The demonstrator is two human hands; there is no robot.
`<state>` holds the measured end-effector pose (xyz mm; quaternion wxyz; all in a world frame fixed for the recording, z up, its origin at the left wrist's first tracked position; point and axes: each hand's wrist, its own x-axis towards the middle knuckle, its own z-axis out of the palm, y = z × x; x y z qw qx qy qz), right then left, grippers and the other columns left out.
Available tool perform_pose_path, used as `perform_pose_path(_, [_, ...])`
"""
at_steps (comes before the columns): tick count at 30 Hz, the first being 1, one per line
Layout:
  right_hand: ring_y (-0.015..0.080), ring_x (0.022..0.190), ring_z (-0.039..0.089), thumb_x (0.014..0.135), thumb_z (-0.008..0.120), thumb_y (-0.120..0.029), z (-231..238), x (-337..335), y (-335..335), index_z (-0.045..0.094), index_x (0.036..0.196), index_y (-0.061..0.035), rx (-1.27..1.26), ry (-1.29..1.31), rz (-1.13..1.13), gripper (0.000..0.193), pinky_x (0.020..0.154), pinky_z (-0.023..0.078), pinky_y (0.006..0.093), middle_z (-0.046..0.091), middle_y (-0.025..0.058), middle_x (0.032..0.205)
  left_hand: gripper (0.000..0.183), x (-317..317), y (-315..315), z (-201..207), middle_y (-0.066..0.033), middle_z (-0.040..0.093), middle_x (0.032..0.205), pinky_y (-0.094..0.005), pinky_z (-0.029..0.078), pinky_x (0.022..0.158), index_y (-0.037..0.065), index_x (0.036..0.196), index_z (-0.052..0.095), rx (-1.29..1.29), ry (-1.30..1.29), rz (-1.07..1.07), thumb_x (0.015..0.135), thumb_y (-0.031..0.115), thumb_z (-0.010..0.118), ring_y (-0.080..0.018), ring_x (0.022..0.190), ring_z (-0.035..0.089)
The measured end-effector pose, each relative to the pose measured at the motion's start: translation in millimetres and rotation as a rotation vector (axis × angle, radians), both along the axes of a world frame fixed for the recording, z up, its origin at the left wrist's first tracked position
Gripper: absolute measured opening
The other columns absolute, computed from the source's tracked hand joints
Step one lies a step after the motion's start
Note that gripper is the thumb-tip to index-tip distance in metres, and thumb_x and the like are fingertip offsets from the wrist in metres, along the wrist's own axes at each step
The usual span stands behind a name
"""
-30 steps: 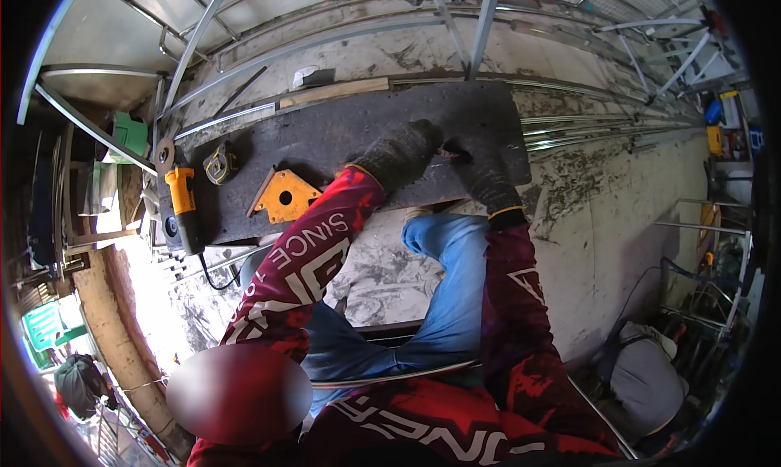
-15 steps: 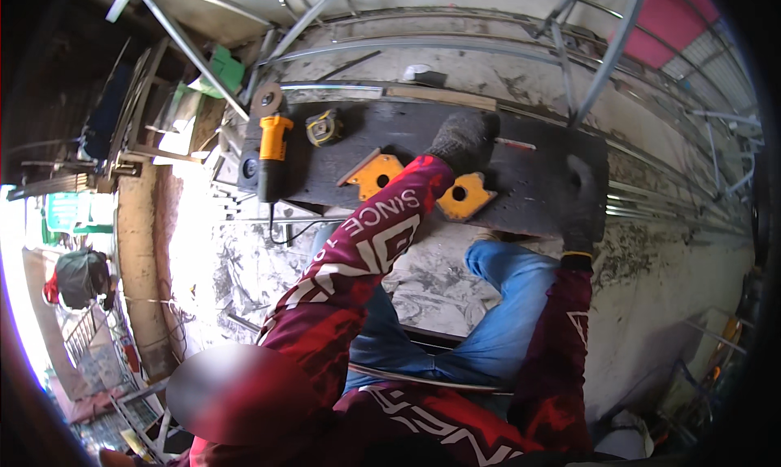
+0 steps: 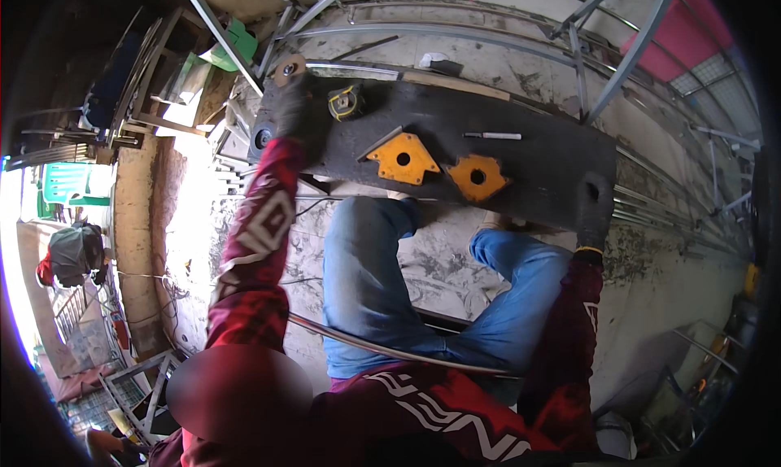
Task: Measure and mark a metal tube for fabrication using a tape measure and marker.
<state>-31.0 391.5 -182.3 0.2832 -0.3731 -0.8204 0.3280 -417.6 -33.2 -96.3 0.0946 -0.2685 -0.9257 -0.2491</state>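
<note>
My left hand (image 3: 290,107), in a dark knit glove, lies over the body of an angle grinder at the board's left end. Only the grinder's disc (image 3: 289,70) shows past it, and motion blur smears the fingers. A yellow-and-black tape measure (image 3: 346,102) sits just right of that hand. Two yellow angle magnets (image 3: 405,159) (image 3: 478,177) lie mid-board, with a thin black-and-white pen (image 3: 492,135) beyond them. My right hand (image 3: 594,207), also gloved, rests at the right end of the dark board (image 3: 537,170); its fingers merge with the dark surface.
Metal tube frames (image 3: 439,29) stand beyond the board, and a wooden strip (image 3: 455,85) runs along its far edge. Several metal lengths (image 3: 643,207) lie at the right. A cable (image 3: 313,207) hangs near my left knee. Green plastic chairs (image 3: 77,184) stand at left.
My left hand has moved left from the pen and magnets to the angle grinder, uncovering both magnets and the whole pen. The view has shifted slightly. My right hand stays at the board's right end.
</note>
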Motion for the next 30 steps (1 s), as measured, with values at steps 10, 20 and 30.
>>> perform_pose_path(10, [0.0169,0.082,0.066,0.089,0.069,-0.011,116.0,12.4,-135.9,0.065,0.104,-0.0031,-0.080,-0.149,0.607,0.017,0.077,0.054,0.0335,0.069,0.0063,0.094,0.021,145.4,-293.3,46.6,-0.0072,0.068,0.089,-0.0314,0.050,0.071,0.000,0.104,0.066,0.233,-0.329,0.398,0.091,0.017,0.066,-0.0147,0.077,0.060])
perform_pose_path(20, [0.0382,0.089,0.063,0.082,0.075,-0.029,147.8,99.3,-307.4,0.061,0.103,-0.0051,-0.101,-0.551,1.210,0.035,0.075,0.050,0.0484,0.064,0.0159,0.093,0.036,418.6,-267.7,-56.7,-0.0077,0.067,0.103,-0.0335,0.054,0.083,0.000,0.120,0.063,0.970,-1.067,0.477,0.086,0.013,0.066,-0.0174,0.090,0.064])
perform_pose_path(30, [0.0384,0.081,0.066,0.082,0.075,-0.018,274.5,79.5,-308.7,0.065,0.111,-0.0042,0.325,0.007,0.848,0.034,0.070,0.052,0.0439,0.066,0.0181,0.093,0.047,356.8,-47.0,174.3,-0.0074,0.060,0.098,-0.0366,0.049,0.082,0.003,0.121,0.057,1.729,-1.004,-0.443,0.100,0.045,0.054,-0.0222,0.089,0.059])
